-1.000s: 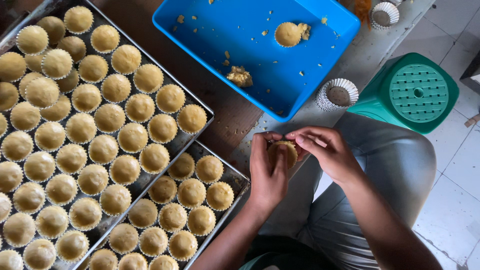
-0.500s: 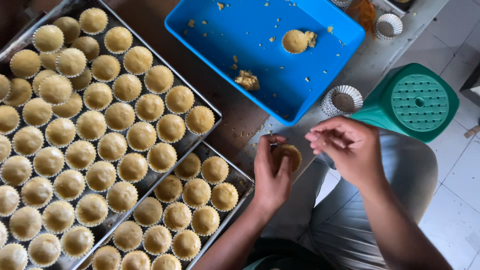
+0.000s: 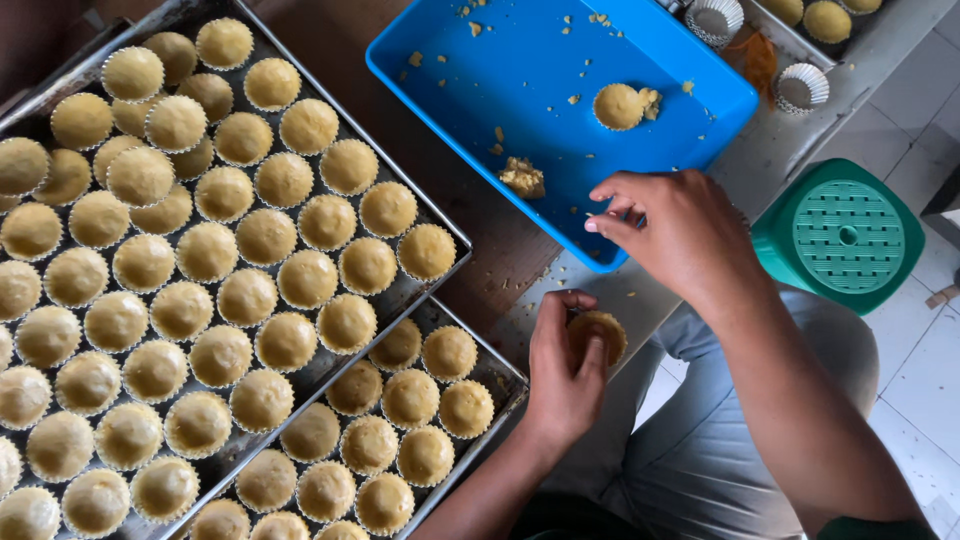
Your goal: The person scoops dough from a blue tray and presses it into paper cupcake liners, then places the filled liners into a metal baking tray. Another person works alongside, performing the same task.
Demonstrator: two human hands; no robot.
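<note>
a dough-filled tart cup [image 3: 598, 335] is being cupped in the left hand [image 3: 566, 372] beside the lower baking tray [image 3: 505, 385], while the right hand's [image 3: 680, 232] fingertips are being pinched together at the blue tub's [image 3: 560, 110] near rim.

The left hand [image 3: 568, 372] hides most of the dough-filled tart cup [image 3: 598, 333]; frame edges crop both trays.

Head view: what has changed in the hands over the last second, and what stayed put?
The right hand let go of the dough-filled cup and moved up to the near edge of the blue tray, fingers pinched. The left hand kept hold of the cup, now alone. The metal trays of filled cups and the green stool lie as before.
</note>
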